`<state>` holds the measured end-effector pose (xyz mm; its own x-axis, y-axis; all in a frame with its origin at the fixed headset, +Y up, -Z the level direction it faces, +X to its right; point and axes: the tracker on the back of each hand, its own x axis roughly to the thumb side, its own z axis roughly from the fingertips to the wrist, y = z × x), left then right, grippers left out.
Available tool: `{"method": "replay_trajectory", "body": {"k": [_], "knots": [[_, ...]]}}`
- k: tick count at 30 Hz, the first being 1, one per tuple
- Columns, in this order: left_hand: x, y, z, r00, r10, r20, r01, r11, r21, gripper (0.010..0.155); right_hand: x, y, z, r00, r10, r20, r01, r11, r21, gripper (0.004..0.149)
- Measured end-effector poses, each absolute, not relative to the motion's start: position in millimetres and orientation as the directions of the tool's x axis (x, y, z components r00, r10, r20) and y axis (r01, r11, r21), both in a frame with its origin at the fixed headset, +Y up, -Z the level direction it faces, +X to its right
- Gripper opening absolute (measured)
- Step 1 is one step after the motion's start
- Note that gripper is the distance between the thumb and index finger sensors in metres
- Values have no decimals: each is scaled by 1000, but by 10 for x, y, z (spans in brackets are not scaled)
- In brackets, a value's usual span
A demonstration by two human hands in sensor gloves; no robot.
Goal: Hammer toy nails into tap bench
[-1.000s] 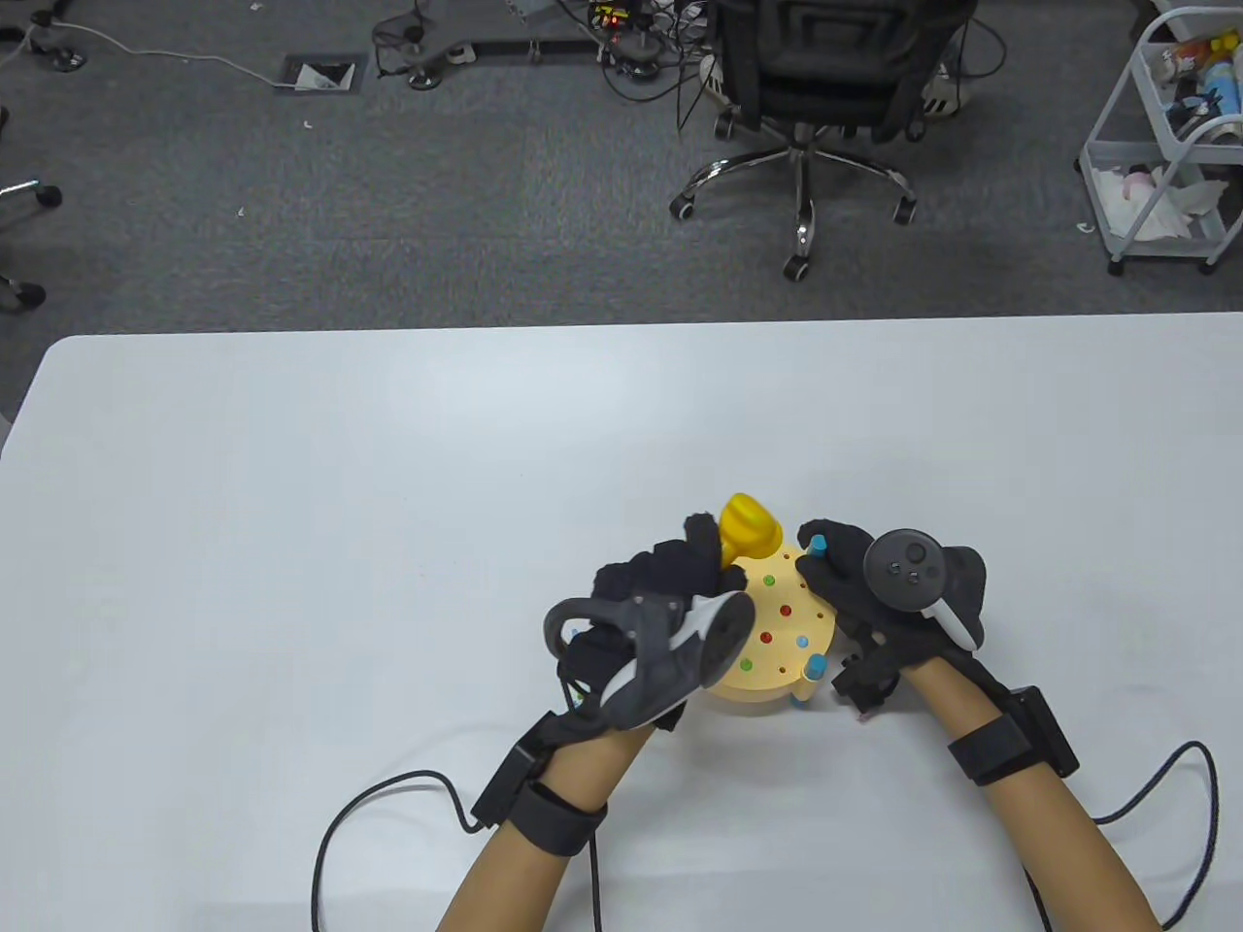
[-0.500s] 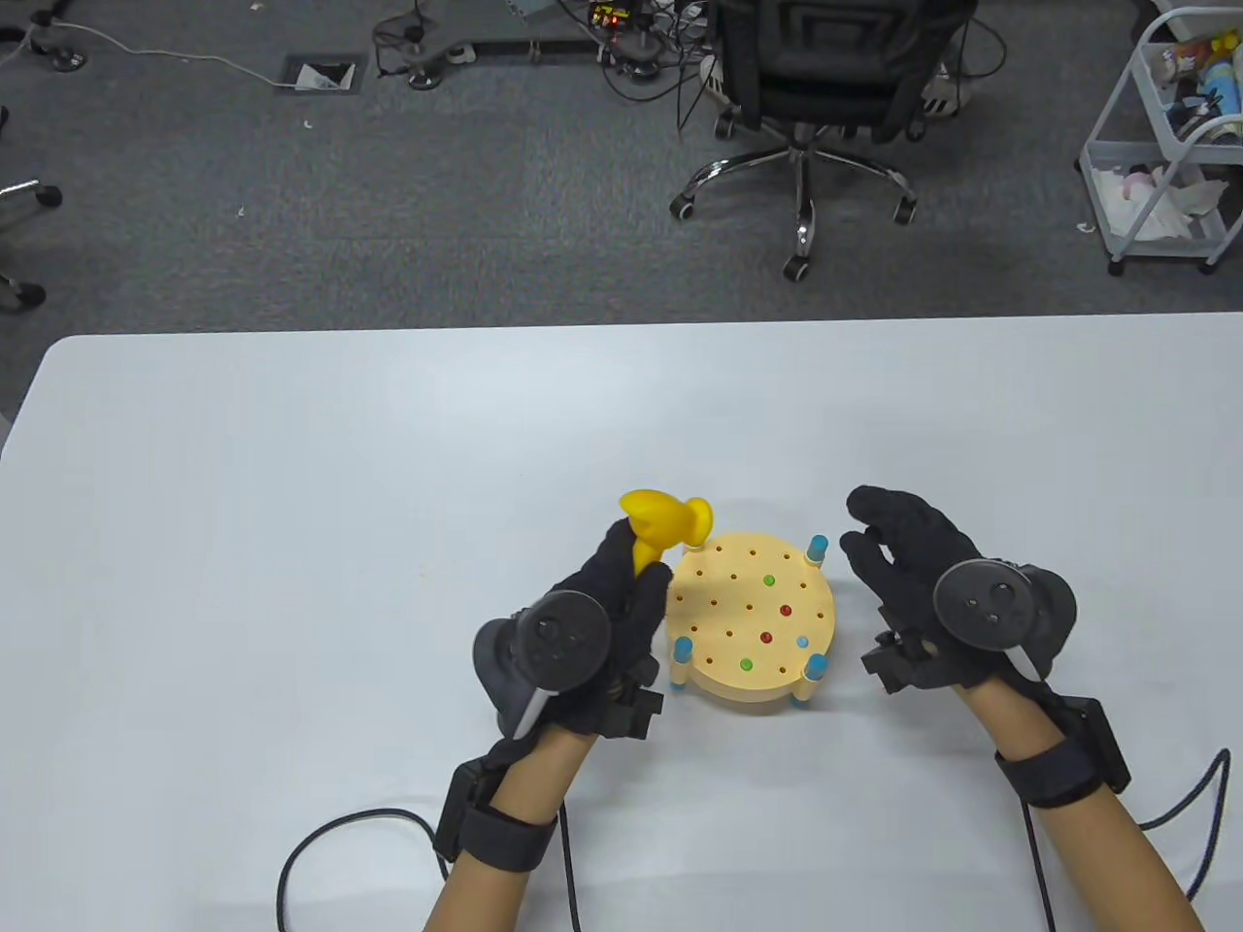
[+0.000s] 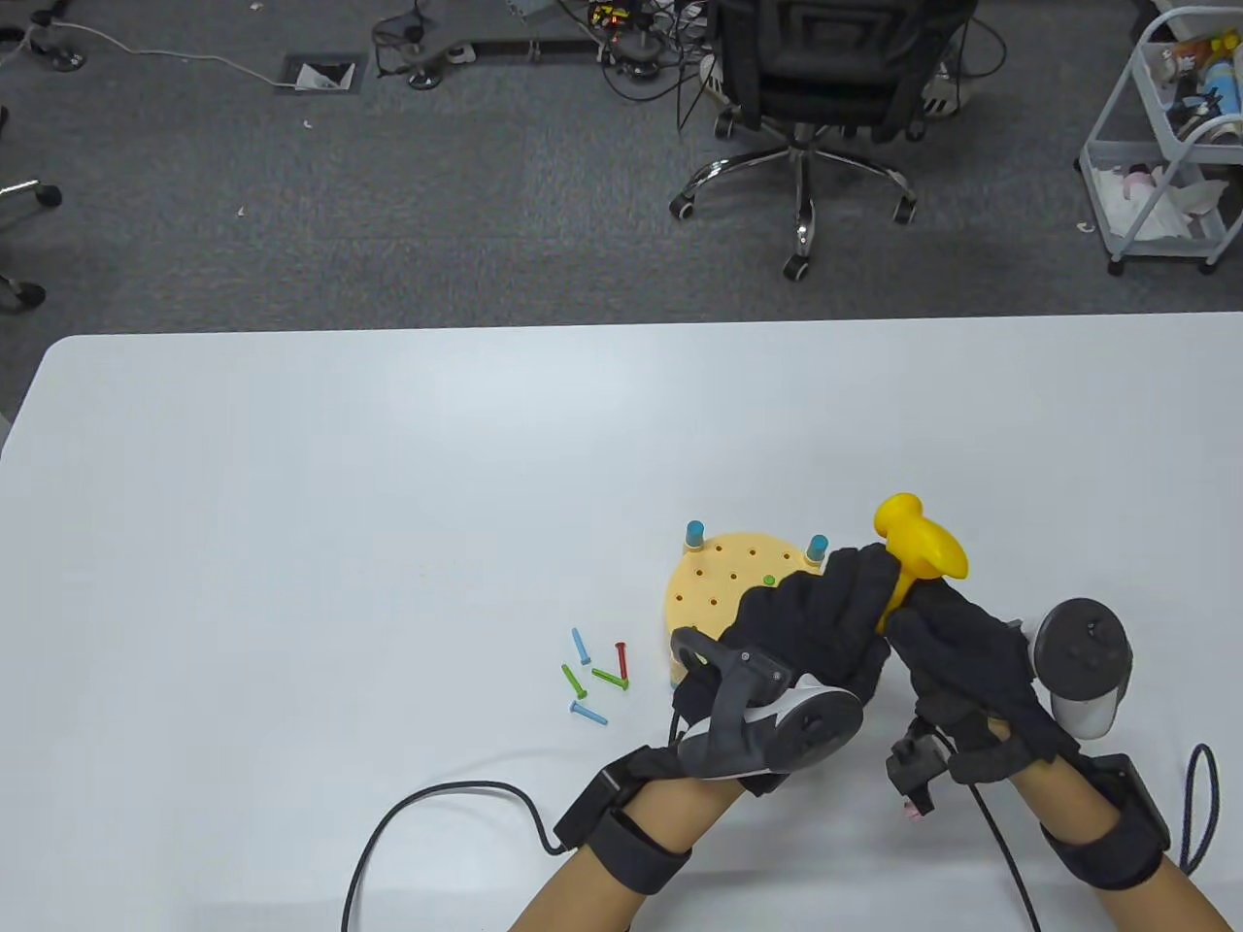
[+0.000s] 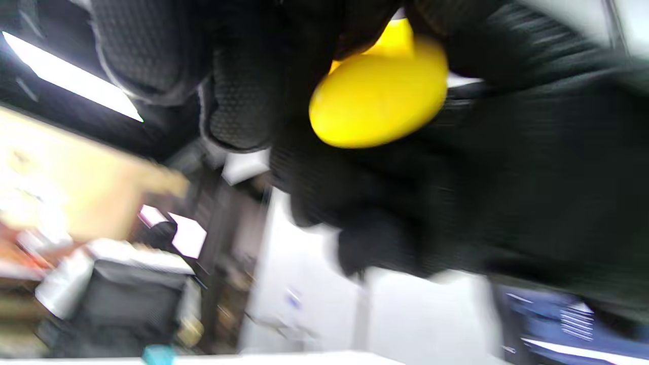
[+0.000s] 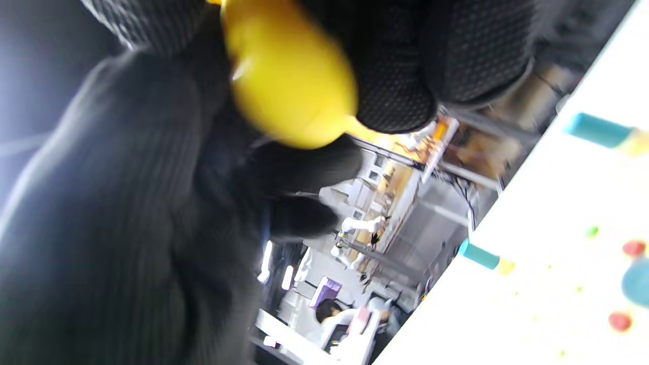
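The yellow plastic toy hammer stands head-up just right of the round pale wooden tap bench, near the table's front edge. It looks light and stiff, its smooth handle likely slippery, so low on the handle seems the place to grip. The right hand wraps that handle; the left hand reaches across the bench and closes on it too, both hands together on it

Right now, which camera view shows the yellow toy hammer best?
The table view shows it best: the yellow toy hammer has its whole head in view, sharp, with both hands on its handle beside the tap bench. The left wrist view and the right wrist view show only a blurred yellow part of it between gloved fingers.
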<state>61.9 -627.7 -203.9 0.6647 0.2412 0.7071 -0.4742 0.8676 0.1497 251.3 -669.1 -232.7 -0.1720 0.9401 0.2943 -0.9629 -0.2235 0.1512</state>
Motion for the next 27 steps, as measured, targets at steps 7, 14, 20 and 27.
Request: {"method": "replay_trajectory", "body": {"k": [7,14,20,27], "knots": [[-6,-6272,-2203,841,168,515,-339,904,260,65,2675,-6734,-2437,-191,934,303,-967,-231,103,66],[-826,-6935,-2547,973,-17,231,41,994,-100,65,3119,-6695,-2305,-400,841,364,-912,-406,-63,65],[-1011,-7260,-2404,901,53,430,-19,996,-83,48,3376,-7000,-2331,-395,882,258,-917,-396,-51,65],[-1089,-7499,-2316,865,-91,493,150,985,-80,46,3314,-7100,-2363,-416,875,249,-904,-427,-11,65]]}}
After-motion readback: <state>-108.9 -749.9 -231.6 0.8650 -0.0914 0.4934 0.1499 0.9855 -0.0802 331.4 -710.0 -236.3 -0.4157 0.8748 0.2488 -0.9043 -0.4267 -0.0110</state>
